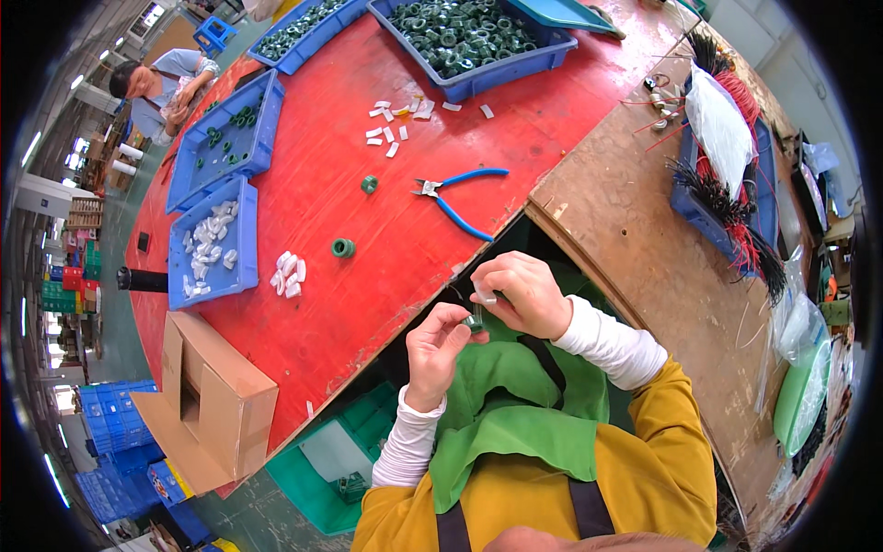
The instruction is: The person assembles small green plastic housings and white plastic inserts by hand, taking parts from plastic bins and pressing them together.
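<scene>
Over my lap, just off the red table's edge, both hands are close together. My left hand (436, 353) pinches a small dark green ring (473, 323) between thumb and fingers. Just above it, my right hand (526, 296) grips a small white piece (486, 297), mostly covered by the fingertips. Two similar green rings lie on the red table: one ring (343, 247) nearer me, another ring (369, 184) farther off. Blue-handled cutting pliers (457, 195) rest with their handles spread. A small pile of white pieces (289, 274) sits to the left.
Blue trays of green rings (564, 57) stand at the back, and a blue tray of white pieces (241, 269) at left. An open cardboard box (248, 396) is front left. A teal bin (317, 497) sits below. Wire bundles (736, 184) fill a right-hand tray. Another person (166, 87) works far left.
</scene>
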`<state>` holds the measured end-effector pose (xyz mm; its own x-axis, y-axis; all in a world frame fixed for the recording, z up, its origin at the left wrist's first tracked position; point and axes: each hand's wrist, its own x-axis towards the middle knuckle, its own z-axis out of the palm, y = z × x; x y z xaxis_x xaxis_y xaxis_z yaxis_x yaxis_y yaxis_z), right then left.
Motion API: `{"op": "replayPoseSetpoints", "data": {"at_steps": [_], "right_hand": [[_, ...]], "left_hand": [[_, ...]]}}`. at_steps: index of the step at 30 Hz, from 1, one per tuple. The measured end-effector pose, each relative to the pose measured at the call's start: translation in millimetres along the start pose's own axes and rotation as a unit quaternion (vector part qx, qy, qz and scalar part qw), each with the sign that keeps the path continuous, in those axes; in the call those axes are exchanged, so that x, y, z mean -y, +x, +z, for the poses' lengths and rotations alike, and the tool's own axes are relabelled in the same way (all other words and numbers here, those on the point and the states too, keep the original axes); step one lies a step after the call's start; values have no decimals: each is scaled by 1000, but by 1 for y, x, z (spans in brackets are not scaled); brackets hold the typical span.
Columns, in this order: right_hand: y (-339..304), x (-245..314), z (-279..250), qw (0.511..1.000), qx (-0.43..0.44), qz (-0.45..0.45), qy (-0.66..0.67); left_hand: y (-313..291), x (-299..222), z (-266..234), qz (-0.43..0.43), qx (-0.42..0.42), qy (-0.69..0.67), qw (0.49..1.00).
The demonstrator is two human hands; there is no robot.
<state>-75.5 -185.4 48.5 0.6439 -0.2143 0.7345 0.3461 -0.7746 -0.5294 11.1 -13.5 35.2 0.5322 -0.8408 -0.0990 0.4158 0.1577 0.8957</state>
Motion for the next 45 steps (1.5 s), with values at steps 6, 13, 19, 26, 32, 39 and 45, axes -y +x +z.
{"op": "replayPoseSetpoints", "data": {"at_steps": [6,13,19,26,32,39,45], "right_hand": [[-15,12,10,987,40,143,67],[-30,11,18,891,54,379,244],[-39,15,23,824,29,451,342],[-47,21,27,855,31,408,318],[-46,28,27,958,48,236,156],[-39,31,22,963,36,202,173],[-34,25,20,969,41,202,133]], "left_hand": [[0,-4,-2,7,51,-8,999],[-1,3,-5,-5,54,-1,999],[1,7,-10,0,56,-26,998],[1,10,-13,-24,51,-57,997],[-1,15,-13,-47,29,-122,991],[0,15,-11,-46,46,-155,986],[1,12,-18,-75,33,-153,985]]}}
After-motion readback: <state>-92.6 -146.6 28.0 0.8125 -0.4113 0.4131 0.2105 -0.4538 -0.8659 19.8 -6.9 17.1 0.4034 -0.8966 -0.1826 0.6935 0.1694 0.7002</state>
